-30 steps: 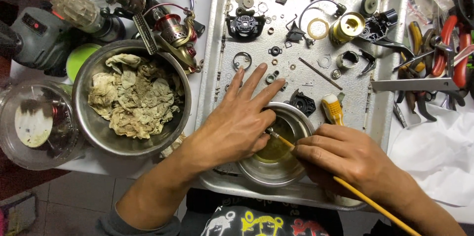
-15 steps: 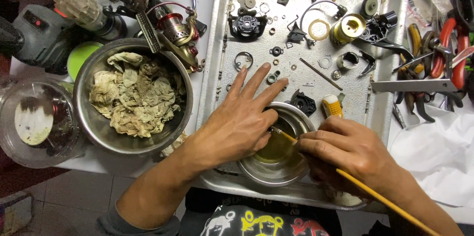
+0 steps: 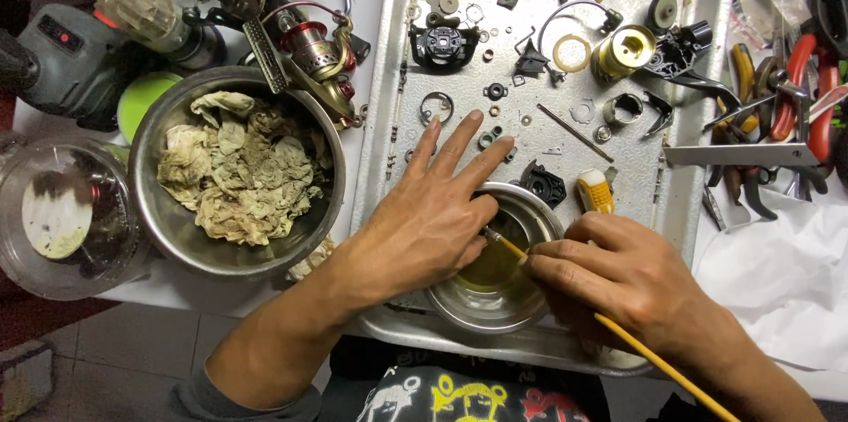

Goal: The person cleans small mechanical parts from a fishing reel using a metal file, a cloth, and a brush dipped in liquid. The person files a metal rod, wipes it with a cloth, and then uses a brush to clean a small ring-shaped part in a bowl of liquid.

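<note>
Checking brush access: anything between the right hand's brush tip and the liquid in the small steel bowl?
Nothing visible. The right hand holds the yellow brush with its tip already inside the small steel bowl, over the yellowish liquid. The left hand rests on the bowl's left rim, beside the tip, not across it.

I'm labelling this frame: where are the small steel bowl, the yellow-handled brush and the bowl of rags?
small steel bowl [image 3: 541, 210]: head view, upper right rim.
yellow-handled brush [image 3: 658, 362]: head view, mid-handle.
bowl of rags [image 3: 157, 210]: head view, left inner wall.

Yellow brush [image 3: 618, 334] in steel bowl [image 3: 459, 307]
</note>
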